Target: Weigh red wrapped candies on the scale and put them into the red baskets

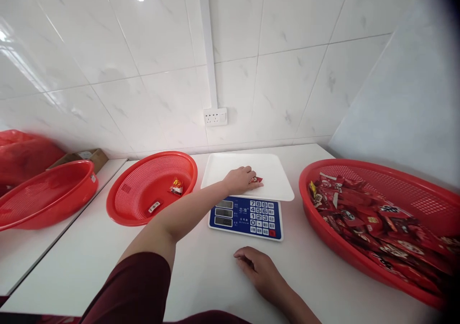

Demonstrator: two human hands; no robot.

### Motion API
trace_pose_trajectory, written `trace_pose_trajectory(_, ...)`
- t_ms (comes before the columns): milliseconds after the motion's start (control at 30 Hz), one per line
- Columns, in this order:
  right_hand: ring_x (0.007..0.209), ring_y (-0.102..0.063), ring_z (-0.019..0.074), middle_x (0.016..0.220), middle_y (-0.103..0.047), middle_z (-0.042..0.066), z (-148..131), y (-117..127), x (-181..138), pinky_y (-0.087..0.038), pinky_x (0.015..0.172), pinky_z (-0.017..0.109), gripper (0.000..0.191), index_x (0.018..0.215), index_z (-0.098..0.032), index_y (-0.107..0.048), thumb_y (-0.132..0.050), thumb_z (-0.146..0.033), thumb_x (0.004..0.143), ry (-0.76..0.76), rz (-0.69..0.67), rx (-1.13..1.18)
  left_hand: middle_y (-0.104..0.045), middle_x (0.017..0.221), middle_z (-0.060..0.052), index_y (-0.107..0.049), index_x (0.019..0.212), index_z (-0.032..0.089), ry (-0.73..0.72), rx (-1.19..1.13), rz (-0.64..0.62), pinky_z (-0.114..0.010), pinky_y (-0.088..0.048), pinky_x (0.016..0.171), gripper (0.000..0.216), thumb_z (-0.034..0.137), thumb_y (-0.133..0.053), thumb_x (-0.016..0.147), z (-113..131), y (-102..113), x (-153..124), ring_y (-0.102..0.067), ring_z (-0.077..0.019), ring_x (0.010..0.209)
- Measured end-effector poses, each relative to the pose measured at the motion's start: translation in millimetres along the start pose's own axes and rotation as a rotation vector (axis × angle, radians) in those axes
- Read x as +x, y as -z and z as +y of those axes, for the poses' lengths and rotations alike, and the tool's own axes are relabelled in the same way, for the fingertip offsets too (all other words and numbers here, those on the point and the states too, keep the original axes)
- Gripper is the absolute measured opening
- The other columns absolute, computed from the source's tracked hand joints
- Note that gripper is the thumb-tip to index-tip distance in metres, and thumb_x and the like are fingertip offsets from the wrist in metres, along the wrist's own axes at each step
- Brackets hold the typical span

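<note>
My left hand [241, 180] reaches over the white weighing tray [215, 168], fingers closed round a small red packet [257, 180] that pokes out beside the thumb. Below the tray is the scale's blue keypad panel [244, 218] with several display windows. On the white table in front of the scale rests my right hand [259, 269], its fingers loosely curled and nothing seen in them. To the right, a large red plastic basket [305, 190] holds many red wrapped packets [372, 218]. A red basket [122, 190] left of the scale contains a few small packets [176, 186].
Another red basket [50, 194] stands at the far left, with a red plastic bag [28, 156] and a cardboard box [98, 160] behind it. A tiled wall with a power socket [215, 117] rises behind the table [201, 266]. A seam [64, 233] separates two tabletops.
</note>
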State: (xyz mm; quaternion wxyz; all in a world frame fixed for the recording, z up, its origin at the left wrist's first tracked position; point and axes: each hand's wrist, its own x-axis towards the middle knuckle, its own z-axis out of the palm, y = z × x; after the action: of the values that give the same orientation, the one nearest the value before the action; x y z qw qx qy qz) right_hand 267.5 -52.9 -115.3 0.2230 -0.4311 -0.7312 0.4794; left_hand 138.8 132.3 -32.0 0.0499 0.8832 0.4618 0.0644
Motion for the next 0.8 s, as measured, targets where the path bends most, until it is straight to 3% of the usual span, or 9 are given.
trace_pose_trajectory(167,0.080,-0.061,0.0187,0.089,-0.067,0.004,3,-1,2,-0.047,0.073,0.031,0.023,0.092,-0.020,-0.064,-0.046,-0.033,0.086,-0.021,0.019,0.016,-0.058,0.106,-0.008,-0.059,0.102,0.019,0.064,0.014,0.037,-0.033,-0.046,0.074,0.047,0.060,-0.042,0.086,-7,6,-2,-0.062,-0.0226,0.089)
trace_pose_trajectory(333,0.076,-0.060,0.0176,0.084,-0.066,0.003,5,-3,2,-0.047,0.070,0.029,0.024,0.093,-0.020,-0.065,-0.047,-0.035,0.086,-0.037,0.063,0.023,-0.059,0.107,-0.008,-0.058,0.103,0.019,0.210,0.012,0.193,-0.031,-0.045,0.077,0.042,0.055,-0.041,0.088,-26,35,-31,-0.061,-0.0223,0.092)
trace_pose_trajectory(467,0.075,-0.059,0.0169,0.081,-0.065,0.003,10,-6,4,-0.047,0.069,0.029,0.026,0.093,-0.019,-0.064,-0.047,-0.037,0.086,-0.028,0.081,0.036,-0.059,0.110,-0.010,-0.057,0.106,0.019,0.404,0.008,0.297,-0.032,-0.045,0.074,0.046,0.055,-0.032,0.091,-59,63,-85,-0.061,-0.0239,0.093)
trace_pose_trajectory(600,0.072,-0.058,0.0165,0.079,-0.063,0.002,13,-9,5,-0.047,0.065,0.029,0.027,0.094,-0.019,-0.062,-0.047,-0.040,0.085,-0.029,0.101,0.037,-0.057,0.119,-0.014,-0.054,0.116,0.019,0.571,-0.004,0.301,-0.037,-0.045,0.082,0.047,0.052,-0.031,0.091,-87,70,-150,-0.058,-0.0280,0.105)
trace_pose_trajectory(700,0.072,-0.059,0.0170,0.080,-0.064,0.002,13,-11,5,-0.047,0.065,0.030,0.028,0.094,-0.019,-0.062,-0.047,-0.040,0.083,-0.027,0.131,0.013,-0.051,0.132,-0.015,-0.049,0.126,0.020,0.599,-0.024,0.263,-0.048,-0.037,0.097,0.049,0.051,-0.041,0.088,-89,64,-192,-0.043,-0.0340,0.126)
trace_pose_trajectory(800,0.076,-0.061,0.0186,0.082,-0.066,0.004,12,-12,2,-0.048,0.070,0.032,0.029,0.093,-0.019,-0.062,-0.048,-0.042,0.083,-0.021,0.183,-0.027,-0.044,0.142,-0.011,-0.045,0.132,0.023,0.560,-0.042,0.273,-0.052,-0.026,0.107,0.050,0.050,-0.038,0.090,-72,55,-228,-0.028,-0.0321,0.137)
